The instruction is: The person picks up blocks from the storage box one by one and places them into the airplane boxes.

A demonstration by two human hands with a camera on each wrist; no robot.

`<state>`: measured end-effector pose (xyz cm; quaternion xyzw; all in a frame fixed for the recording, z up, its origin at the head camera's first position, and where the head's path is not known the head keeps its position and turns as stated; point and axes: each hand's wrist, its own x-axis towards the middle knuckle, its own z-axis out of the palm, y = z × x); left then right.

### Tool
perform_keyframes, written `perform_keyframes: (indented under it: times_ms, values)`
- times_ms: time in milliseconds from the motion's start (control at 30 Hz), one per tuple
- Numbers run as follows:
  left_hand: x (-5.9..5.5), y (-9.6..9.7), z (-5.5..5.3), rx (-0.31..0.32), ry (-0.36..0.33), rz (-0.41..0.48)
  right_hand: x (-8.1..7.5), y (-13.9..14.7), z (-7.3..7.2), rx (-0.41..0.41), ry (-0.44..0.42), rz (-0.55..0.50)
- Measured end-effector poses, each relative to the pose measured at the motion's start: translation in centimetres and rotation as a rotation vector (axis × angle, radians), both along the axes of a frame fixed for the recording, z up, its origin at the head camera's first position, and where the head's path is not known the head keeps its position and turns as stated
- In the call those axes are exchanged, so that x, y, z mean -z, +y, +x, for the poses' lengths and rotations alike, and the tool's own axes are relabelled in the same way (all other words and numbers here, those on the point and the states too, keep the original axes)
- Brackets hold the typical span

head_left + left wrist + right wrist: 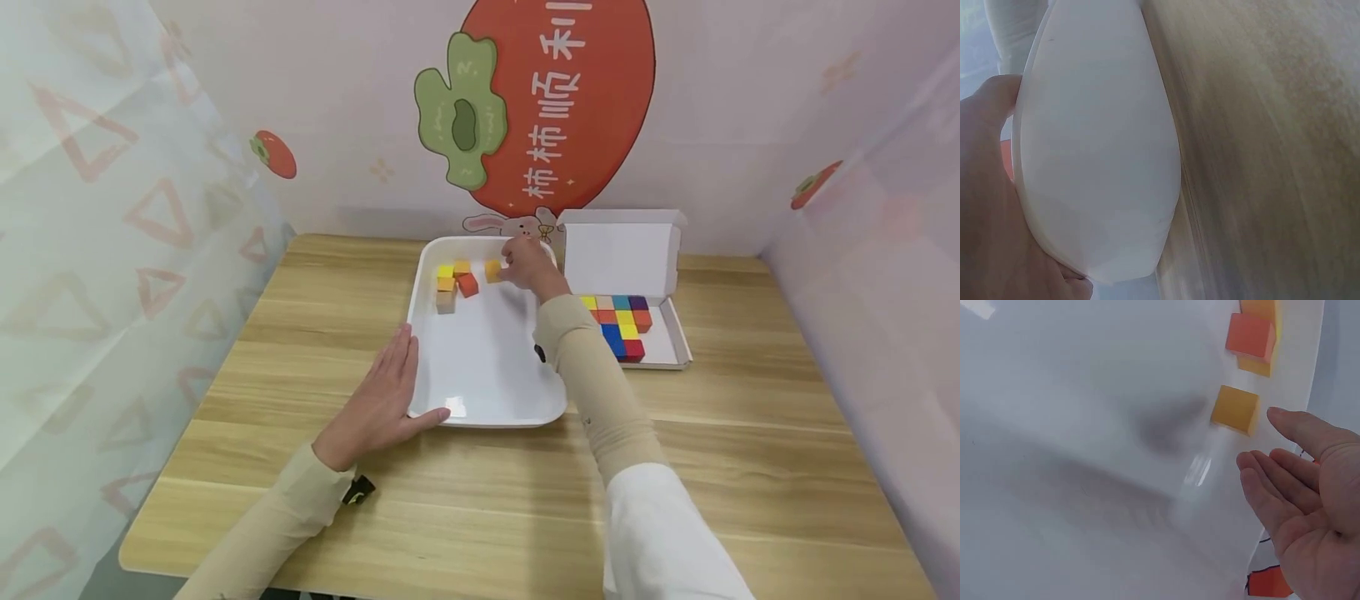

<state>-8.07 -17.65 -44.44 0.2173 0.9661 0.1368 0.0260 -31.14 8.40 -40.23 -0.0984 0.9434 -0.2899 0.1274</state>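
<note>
1. From my seat I look down on a wood-grain table (750,467), with a pale printed wall (345,100) behind it. A big red fruit print (600,125) with white characters fills its middle, and a hanging sheet with triangle shapes (82,267) covers the left side.
2. A white tray (491,358) lies on the table. Right of it I have a white box (663,346), lid (618,254) raised, holding coloured cubes (626,318); the right sleeve (600,383) hides part of them.
3. In the tray's far left area sit yellow, orange and pale wood blocks (446,284), with a red-orange block (468,285) just beside them.
4. The orange block (492,272) nearest the right hand (529,265) lies by itself at the tray's far end.
5. My right wrist view shows that hand spread, thumb apart from nearly straight fingers, holding nothing; a narrow gap separates it from the orange block.
6. The left hand (382,400) rests on the tray's near left corner, fingers straight along the left edge, thumb stretched over the near rim.
</note>
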Motion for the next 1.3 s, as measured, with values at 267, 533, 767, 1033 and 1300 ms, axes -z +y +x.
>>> perform_keyframes:
  times_ms: [267, 533, 767, 1033, 1300]
  values:
    - [0.0, -0.2, -0.1, 0.007, 0.005, 0.01, 2.1, -0.8, -0.6, 0.025, 0.004, -0.021]
    - [-0.1, -0.1, 0.0, 0.007, 0.007, 0.007, 3.1, -1.3, -1.3, -0.006, 0.038, -0.016]
    - [0.1, -0.1, 0.0, 0.0, 0.013, -0.001, 1.1, -1.7, -1.1, -0.078, 0.05, -0.044]
    - [0.0, 0.0, -0.1, -0.007, 0.003, 0.001, -3.6, -0.7, -0.6, -0.154, 0.047, -0.018]
    - [0.0, 0.1, 0.1, -0.009, -0.002, -0.002, -6.9, 2.4, 0.5, -0.242, 0.069, -0.004]
